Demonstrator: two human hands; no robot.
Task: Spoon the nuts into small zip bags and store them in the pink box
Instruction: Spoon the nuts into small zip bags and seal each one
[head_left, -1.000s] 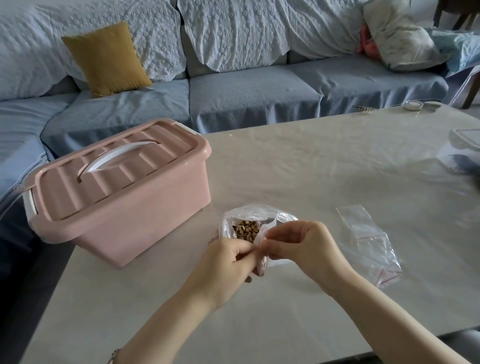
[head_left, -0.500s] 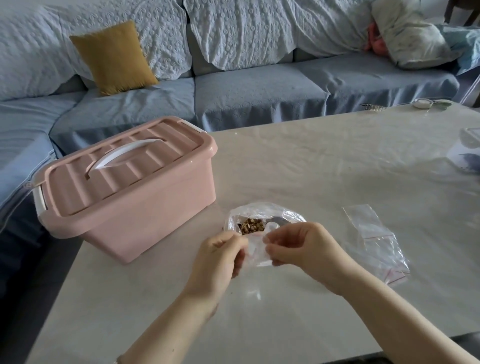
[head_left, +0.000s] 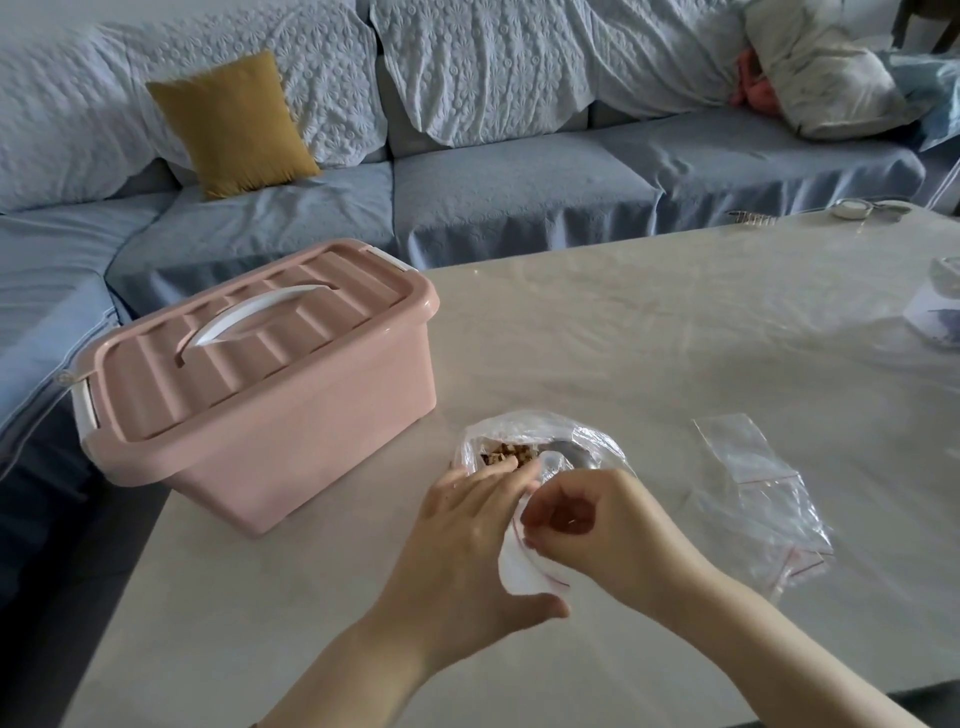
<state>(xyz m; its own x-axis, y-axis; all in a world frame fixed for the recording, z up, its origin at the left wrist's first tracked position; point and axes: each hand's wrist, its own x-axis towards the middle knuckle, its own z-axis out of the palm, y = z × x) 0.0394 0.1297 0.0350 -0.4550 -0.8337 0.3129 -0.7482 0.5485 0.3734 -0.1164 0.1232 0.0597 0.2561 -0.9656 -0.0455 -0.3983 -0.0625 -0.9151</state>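
Here, at lower centre, the right hand (head_left: 597, 525) pinches the red-lined mouth of a small zip bag (head_left: 519, 566), while the left hand (head_left: 467, 535) lies open, fingers straight, seemingly spreading the other lip. The nuts (head_left: 506, 454) sit just above in a big bag (head_left: 592, 439), with what may be the spoon (head_left: 569, 457) beside them. Best to hold the mouth wide and near the nuts before scooping, so none spill. The box (head_left: 260, 395), left of centre, is lidded.

On the worktop (head_left: 623, 332), the box (head_left: 270, 415) sits left, the bag of nuts (head_left: 540, 428) to its right, empty zip bags (head_left: 753, 483) further right; the sofa (head_left: 519, 197) lies behind.
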